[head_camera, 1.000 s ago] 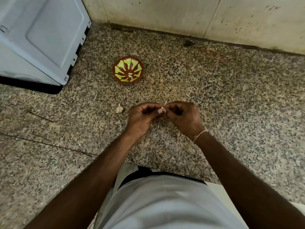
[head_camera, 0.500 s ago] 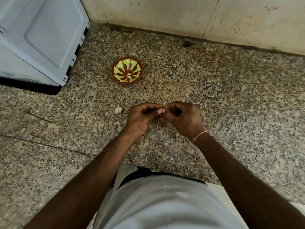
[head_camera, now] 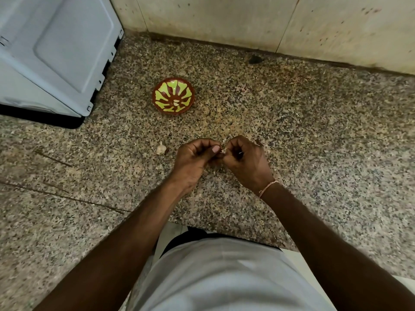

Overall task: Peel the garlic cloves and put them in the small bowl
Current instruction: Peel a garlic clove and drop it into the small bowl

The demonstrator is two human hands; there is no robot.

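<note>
up close, papery garlic clove between curled fingertips

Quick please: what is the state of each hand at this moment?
Left hand: closed, pinching the garlic clove.
Right hand: closed, pinching the same garlic clove.

The garlic clove is almost wholly hidden between the fingertips of the left hand and right hand; only a pale sliver shows. The pieces inside the small bowl are too small to count. The grey appliance at far left is cut off by the edge.
</note>
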